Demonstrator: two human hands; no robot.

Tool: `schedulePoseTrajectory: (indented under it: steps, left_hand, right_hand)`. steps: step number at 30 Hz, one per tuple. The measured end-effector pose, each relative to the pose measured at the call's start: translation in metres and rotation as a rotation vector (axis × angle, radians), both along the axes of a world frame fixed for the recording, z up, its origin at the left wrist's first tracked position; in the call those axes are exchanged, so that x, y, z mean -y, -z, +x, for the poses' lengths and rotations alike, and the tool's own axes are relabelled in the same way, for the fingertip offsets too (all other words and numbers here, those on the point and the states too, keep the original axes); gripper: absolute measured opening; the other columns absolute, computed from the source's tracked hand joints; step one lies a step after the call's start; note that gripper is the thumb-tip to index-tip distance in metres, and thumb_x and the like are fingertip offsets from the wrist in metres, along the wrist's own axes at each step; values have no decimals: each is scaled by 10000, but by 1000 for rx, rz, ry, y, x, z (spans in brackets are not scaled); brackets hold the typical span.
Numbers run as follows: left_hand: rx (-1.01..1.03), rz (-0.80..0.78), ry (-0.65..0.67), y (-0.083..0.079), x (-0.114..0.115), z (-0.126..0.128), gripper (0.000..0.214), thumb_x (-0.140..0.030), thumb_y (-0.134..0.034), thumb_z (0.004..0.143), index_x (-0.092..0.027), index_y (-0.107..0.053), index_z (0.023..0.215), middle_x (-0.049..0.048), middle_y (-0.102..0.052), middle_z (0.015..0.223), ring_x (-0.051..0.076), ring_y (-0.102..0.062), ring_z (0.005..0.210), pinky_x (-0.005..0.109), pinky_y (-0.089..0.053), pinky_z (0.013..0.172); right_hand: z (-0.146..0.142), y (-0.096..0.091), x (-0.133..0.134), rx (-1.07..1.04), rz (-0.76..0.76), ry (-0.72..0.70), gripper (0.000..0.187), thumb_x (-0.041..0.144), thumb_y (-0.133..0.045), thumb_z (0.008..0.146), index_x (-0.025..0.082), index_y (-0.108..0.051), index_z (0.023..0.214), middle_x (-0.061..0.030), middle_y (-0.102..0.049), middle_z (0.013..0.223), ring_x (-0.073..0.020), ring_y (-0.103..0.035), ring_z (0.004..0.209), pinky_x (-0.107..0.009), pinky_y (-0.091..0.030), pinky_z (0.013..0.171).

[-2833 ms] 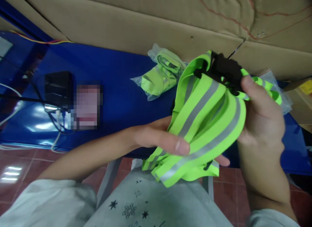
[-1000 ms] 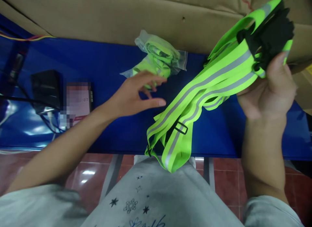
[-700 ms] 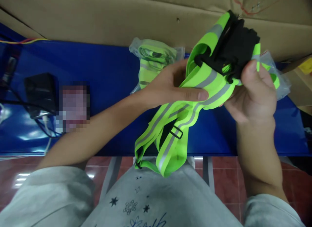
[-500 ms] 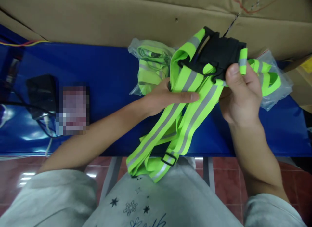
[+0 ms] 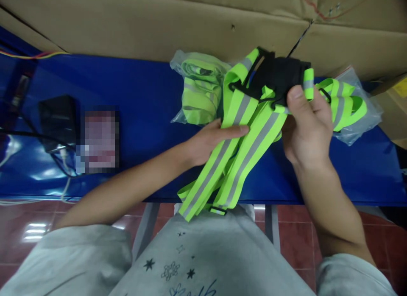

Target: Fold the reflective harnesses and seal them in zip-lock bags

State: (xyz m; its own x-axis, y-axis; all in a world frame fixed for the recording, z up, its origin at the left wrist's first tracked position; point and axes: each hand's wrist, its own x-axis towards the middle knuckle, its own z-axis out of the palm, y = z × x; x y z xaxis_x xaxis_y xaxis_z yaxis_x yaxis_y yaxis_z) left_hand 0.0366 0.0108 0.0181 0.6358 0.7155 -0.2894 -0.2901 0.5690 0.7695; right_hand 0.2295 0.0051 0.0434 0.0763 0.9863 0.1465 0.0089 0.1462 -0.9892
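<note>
Between my hands hangs a reflective strap harness, neon yellow-green with grey stripes. Its black buckles and black panel are at the top. My left hand is closed around the upper straps, its thumb lying across them. My right hand pinches the harness by the black panel's right end, thumb in front. The loose straps droop toward the table's front edge, with a black slider at the bottom. More neon strap shows behind my right hand, near a clear plastic bag.
A bagged bundle of neon straps lies on the blue table. At the left are a black box with cables and a blurred-out reddish item. Brown cardboard stands along the back; a box is at right.
Both hands have shifted slightly left with the harness. The black panel sits a little lower, and the hanging straps' lower end has risen and drawn together.
</note>
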Motion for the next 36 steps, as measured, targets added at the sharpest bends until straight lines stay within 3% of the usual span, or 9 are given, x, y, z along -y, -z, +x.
schedulePoseTrajectory:
  steps: [3, 8, 13, 16, 21, 24, 29, 33, 36]
  left_hand:
    - [42, -182, 77, 7, 13, 1, 516, -508, -917, 696, -148, -767, 1033, 77, -794, 938, 230, -769, 847, 353, -624, 838]
    - [7, -194, 125, 11, 18, -10, 639, -507, -935, 672, -149, -744, 1166, 135, -791, 1095, 244, -773, 935, 331, -626, 834]
    - [149, -289, 215, 11, 27, -16, 340, -283, -842, 831, -171, -741, 1136, 112, -809, 1039, 231, -786, 937, 353, -634, 848]
    - [228, -337, 246, 13, 28, -21, 285, -276, -771, 900, -157, -739, 1157, 125, -808, 1063, 232, -787, 971, 343, -632, 866]
    - [287, -344, 252, 14, 19, -33, 345, -320, -789, 884, -151, -741, 1180, 129, -807, 1070, 238, -791, 953, 333, -643, 856]
    - [311, -301, 197, 13, 16, -35, 515, -518, -836, 809, -170, -742, 1178, 136, -802, 1092, 256, -787, 966, 344, -649, 848]
    - [159, -234, 29, 15, 18, -32, 558, -538, -750, 891, -212, -652, 1333, 124, -813, 994, 243, -794, 850, 364, -656, 776]
    - [104, -154, 10, 17, 21, -29, 464, -454, -734, 930, -166, -667, 1288, 133, -808, 1010, 242, -791, 864, 358, -645, 800]
    - [132, -128, 66, 19, 24, -28, 440, -425, -758, 918, -168, -680, 1266, 127, -807, 1029, 232, -791, 894, 348, -643, 827]
  right_hand:
    - [2, 13, -1, 207, 119, 66, 263, 511, -624, 977, 250, -660, 983, -2, -671, 928, -172, -648, 880, -328, -533, 832]
    - [3, 29, -2, 395, 150, 74, 259, 512, -589, 994, 269, -676, 1009, -11, -658, 855, -193, -652, 818, -355, -553, 749]
    - [-4, 24, 8, 567, 223, 31, 218, 441, -553, 1021, 256, -665, 998, -21, -625, 781, -195, -627, 712, -360, -549, 642]
    - [2, 25, 9, 768, 434, -19, 166, 344, -605, 1002, 251, -669, 1123, -56, -689, 924, -224, -682, 846, -381, -586, 736]
    - [19, 36, 5, 1046, 786, -163, 481, 125, -637, 957, 284, -593, 1409, -66, -699, 1169, -199, -711, 1037, -307, -601, 899]
    - [20, 38, 7, 1202, 853, -199, 608, 43, -576, 954, 295, -528, 1505, -80, -680, 1258, -208, -706, 1086, -309, -600, 940]
    - [13, 30, 11, 1060, 718, -338, 612, 43, -494, 977, 336, -517, 1515, -91, -609, 1399, -243, -627, 1292, -369, -576, 1044]
    - [12, 23, 8, 583, 317, -384, 475, 278, -512, 1030, 351, -507, 1500, -78, -550, 1495, -263, -590, 1344, -433, -556, 1081]
    - [9, 24, 8, 382, 80, -466, 533, 495, -618, 976, 310, -533, 1469, -72, -665, 1356, -244, -682, 1185, -384, -598, 984]
